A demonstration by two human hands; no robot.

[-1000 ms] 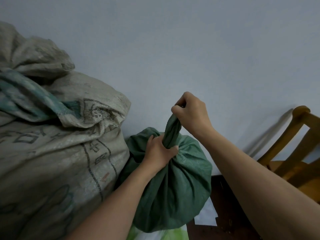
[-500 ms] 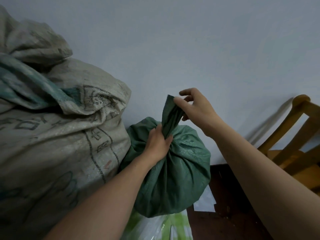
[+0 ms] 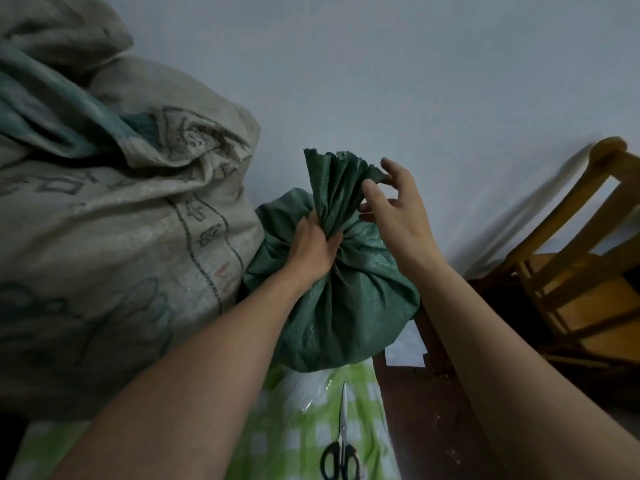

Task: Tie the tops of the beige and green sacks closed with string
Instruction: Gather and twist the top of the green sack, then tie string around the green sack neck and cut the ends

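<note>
- The green woven plastic sack (image 3: 346, 299) stands against the pale wall (image 3: 415, 81), its left side touching the large beige woven sack (image 3: 121, 237) printed with dark characters.
- The green sack's mouth is gathered into a pleated neck that fans out upward into a ragged top edge.
- The left hand (image 3: 311, 247) grips this neck at its narrowest part, just above the bulging body, with the fingers curled tightly round the bunched fabric.
- The right hand (image 3: 391, 209) is beside the fanned top with its fingers spread and only lightly bent. The thumb and forefinger lie on either side of the right corner of the top edge, and the other fingers are free.
- The beige sack's own top is folded over, with a teal fabric showing in the folds.
- The green sack's base rests on a green-and-white checked sheet (image 3: 294, 438).
- A pair of black-handled scissors (image 3: 341, 445) lies on that sheet, blades pointing toward the sack.
- A yellow wooden chair (image 3: 571, 271) stands to the right, well apart from the sacks, above a dark brown floor (image 3: 426, 427).
</note>
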